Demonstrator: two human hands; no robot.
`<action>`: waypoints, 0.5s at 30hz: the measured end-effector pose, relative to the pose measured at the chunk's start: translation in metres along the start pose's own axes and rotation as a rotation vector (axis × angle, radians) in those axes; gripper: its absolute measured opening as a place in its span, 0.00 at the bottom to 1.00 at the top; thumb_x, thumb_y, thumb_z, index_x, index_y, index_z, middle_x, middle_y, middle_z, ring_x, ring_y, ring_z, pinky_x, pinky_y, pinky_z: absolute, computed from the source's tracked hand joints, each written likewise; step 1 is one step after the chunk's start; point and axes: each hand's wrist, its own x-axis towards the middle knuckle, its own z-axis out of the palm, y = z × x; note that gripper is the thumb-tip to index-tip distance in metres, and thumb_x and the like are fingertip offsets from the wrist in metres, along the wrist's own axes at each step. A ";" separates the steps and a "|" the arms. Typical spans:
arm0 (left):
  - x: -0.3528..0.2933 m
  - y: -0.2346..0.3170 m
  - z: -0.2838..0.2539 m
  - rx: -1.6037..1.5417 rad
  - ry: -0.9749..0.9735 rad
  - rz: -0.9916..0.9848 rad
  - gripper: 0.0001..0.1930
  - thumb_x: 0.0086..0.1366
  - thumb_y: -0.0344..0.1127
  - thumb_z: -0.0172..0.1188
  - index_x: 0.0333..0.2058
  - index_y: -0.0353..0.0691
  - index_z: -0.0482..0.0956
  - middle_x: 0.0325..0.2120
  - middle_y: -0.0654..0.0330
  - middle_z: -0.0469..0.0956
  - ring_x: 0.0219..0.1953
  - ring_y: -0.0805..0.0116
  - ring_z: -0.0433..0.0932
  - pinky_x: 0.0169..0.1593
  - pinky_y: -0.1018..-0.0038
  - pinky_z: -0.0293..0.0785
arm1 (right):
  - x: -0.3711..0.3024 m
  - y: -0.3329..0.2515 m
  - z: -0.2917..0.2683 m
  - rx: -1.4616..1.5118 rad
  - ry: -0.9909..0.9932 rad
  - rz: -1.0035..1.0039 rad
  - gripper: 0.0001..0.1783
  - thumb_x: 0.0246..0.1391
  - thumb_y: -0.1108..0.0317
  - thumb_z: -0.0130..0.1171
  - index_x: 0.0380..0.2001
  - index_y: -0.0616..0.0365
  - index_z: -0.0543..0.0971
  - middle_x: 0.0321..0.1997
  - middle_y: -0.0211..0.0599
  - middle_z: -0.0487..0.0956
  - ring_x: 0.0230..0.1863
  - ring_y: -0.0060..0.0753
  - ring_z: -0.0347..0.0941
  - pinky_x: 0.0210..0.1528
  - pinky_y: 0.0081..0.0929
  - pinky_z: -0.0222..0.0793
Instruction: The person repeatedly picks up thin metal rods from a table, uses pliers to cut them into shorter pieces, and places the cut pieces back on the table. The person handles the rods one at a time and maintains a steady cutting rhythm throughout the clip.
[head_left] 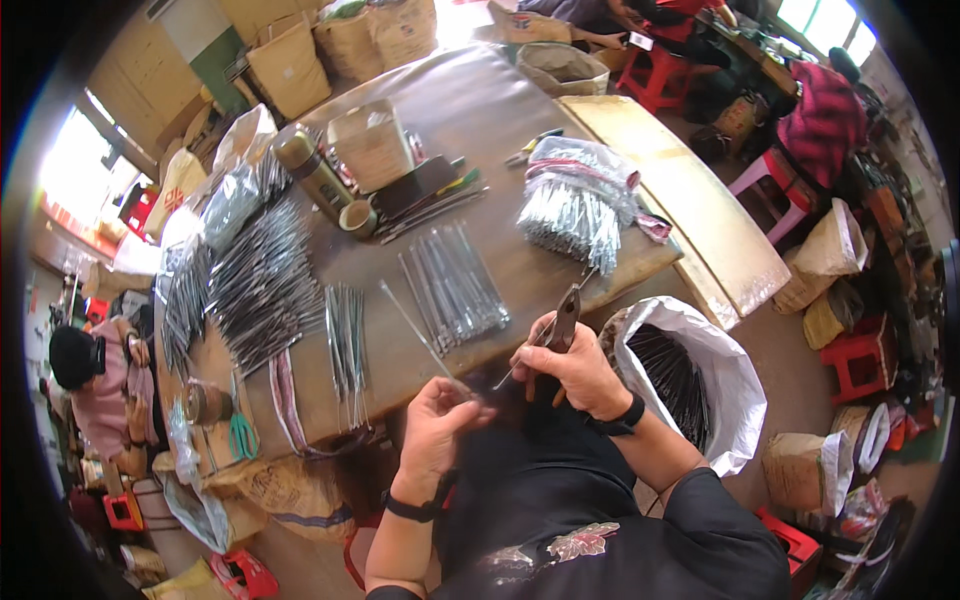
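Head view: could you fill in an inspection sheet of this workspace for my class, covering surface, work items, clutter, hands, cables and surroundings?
Surface: brown table, with metal rods lying on it in several groups.
Work items: pliers; thin rod; row of rods before the person; large pile of rods to the left; bagged rods to the right.
Clutter: flask, cup and cardboard box beyond the row; green-handled scissors at the left.
Hands: left hand pinches the thin rod; right hand grips the pliers.
Cables: nothing seen.
Surroundings: white sack beside the table, red stool, another person at far left.
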 end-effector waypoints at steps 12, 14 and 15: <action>-0.006 0.010 0.005 0.062 -0.029 0.139 0.06 0.58 0.21 0.62 0.33 0.34 0.74 0.28 0.57 0.80 0.31 0.67 0.82 0.36 0.75 0.81 | -0.007 0.013 0.030 -0.214 -0.010 0.044 0.06 0.51 0.75 0.62 0.30 0.64 0.75 0.25 0.35 0.80 0.26 0.21 0.76 0.27 0.17 0.70; -0.006 0.011 0.004 0.072 -0.030 0.134 0.06 0.57 0.21 0.62 0.33 0.33 0.75 0.28 0.56 0.81 0.31 0.67 0.82 0.36 0.75 0.81 | -0.008 0.019 0.035 -0.166 -0.042 -0.017 0.06 0.51 0.75 0.62 0.31 0.64 0.75 0.25 0.34 0.79 0.24 0.21 0.75 0.24 0.17 0.69; -0.006 0.012 0.004 0.077 -0.029 0.134 0.06 0.57 0.21 0.62 0.33 0.33 0.75 0.28 0.55 0.81 0.31 0.67 0.82 0.36 0.75 0.81 | -0.007 0.020 0.036 -0.201 -0.049 0.002 0.07 0.51 0.76 0.62 0.32 0.64 0.75 0.25 0.34 0.79 0.25 0.21 0.75 0.24 0.17 0.69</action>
